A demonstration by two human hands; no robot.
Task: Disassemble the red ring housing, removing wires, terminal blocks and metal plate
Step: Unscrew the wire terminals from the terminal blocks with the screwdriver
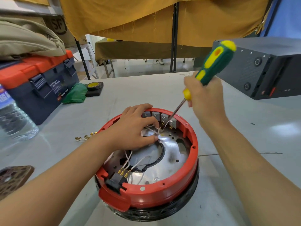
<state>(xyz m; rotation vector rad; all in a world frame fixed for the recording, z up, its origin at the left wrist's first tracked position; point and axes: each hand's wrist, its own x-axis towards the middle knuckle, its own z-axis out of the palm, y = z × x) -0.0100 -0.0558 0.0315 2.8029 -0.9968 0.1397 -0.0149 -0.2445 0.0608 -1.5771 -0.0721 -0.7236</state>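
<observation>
the red ring housing (164,191) sits on the grey table (228,185) right in front of you, a round plastic shell on a black base (162,212). inside it lies a shiny, scuffed metal plate (171,154) with punched holes, a row of grey terminal blocks (160,117) along the far wall, thin white wires (138,162) and a black connector (116,180) with brass pins at the near rim. your left hand (136,128) rests on the far rim, fingers curled, pinching white wires over the plate. your right hand (205,98) grips the green and yellow screwdriver (211,66), fingers wrapped round the handle, tip down at the blocks. loose brass terminals (85,137) lie on the table just left of the housing. further left stand a closed blue toolbox (39,85) with an orange lid and a ribbed clear bottle (14,121).
</observation>
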